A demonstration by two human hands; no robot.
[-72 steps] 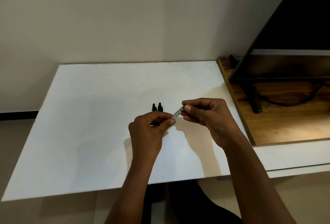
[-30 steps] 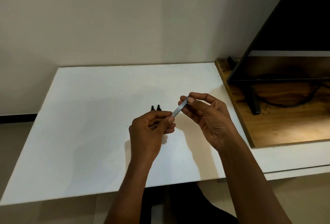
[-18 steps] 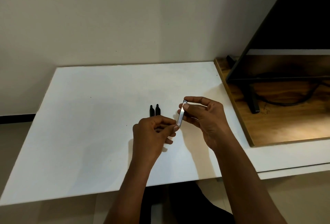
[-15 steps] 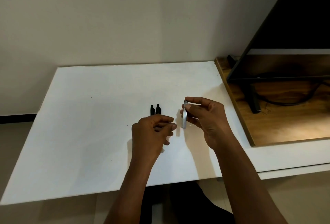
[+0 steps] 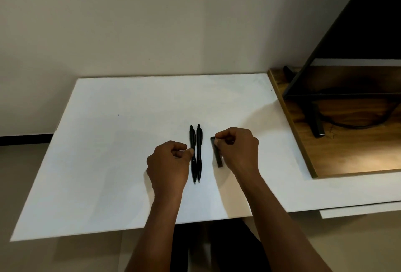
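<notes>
Two black pens lie side by side on the white board, tips pointing toward me. My left hand sits just left of them with its fingers curled, and the thumb tip touches the left pen. A slim grey bar lies on the board to the right of the pens. My right hand pinches the bar's far end between thumb and forefinger, and its palm hides the bar's right side.
A wooden desk surface adjoins the board on the right. A dark monitor leans over it, with its stand and a black cable beneath. A pale wall rises behind the board.
My right hand has lowered the grey bar from the air onto the board, right of the pens. My left hand let go of the bar and moved left, uncovering both pens.
</notes>
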